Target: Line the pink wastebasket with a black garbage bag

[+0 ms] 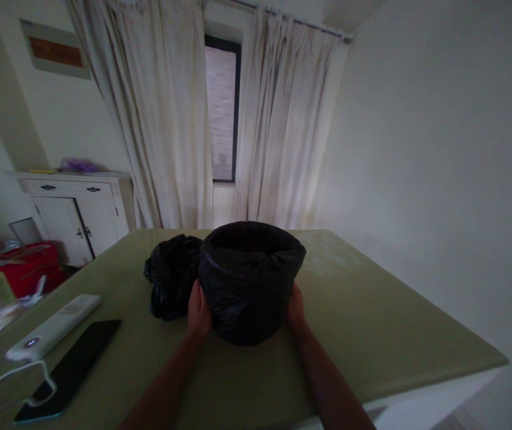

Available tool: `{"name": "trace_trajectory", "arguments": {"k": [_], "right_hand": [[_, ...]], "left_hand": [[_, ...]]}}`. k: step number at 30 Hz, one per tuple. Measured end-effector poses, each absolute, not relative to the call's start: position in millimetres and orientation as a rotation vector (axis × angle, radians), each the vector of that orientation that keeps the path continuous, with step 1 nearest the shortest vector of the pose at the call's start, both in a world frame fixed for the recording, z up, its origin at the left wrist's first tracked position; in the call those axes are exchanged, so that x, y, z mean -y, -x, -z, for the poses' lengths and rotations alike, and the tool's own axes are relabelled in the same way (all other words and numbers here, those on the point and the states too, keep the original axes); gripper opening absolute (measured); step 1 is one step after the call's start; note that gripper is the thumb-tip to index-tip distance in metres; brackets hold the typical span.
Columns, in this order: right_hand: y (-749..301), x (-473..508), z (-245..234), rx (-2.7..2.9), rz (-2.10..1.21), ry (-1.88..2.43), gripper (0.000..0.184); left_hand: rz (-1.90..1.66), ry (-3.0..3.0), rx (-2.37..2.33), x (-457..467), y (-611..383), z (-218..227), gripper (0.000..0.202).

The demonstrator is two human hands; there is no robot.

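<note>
At about eight o'clock from the centre of the pale green table [372, 322] lie a long white remote control [54, 327] and a flat black phone [70, 367]. A crumpled black plastic bag [173, 275] sits at ten o'clock, touching the round bin lined with a black plastic bag [249, 280]. The bin stands upright mid-table. The left hand [199, 310] cups its side at eight o'clock and the right hand [295, 307] at four, both clasping it. The liner looks already folded over the rim and seems fully fitted.
</note>
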State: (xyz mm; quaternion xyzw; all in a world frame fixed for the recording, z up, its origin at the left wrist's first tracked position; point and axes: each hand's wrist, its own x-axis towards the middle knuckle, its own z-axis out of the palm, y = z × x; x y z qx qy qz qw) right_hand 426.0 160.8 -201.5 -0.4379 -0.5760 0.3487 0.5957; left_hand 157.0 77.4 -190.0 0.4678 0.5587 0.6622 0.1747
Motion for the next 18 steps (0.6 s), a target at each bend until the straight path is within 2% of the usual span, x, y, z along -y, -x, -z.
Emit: {"name": "trace_trajectory", "arguments": {"k": [13,18], "right_hand": [[-428,-167,211,1.309,-0.818,1.07,0.031],[-427,-170,213,1.31,-0.813,1.064,0.03]], "left_hand": [[-1.879,-1.387,-1.475,-78,-159,196,0.069],[-1.873,-1.394,-1.492,-81,-157,202,0.066]]}}
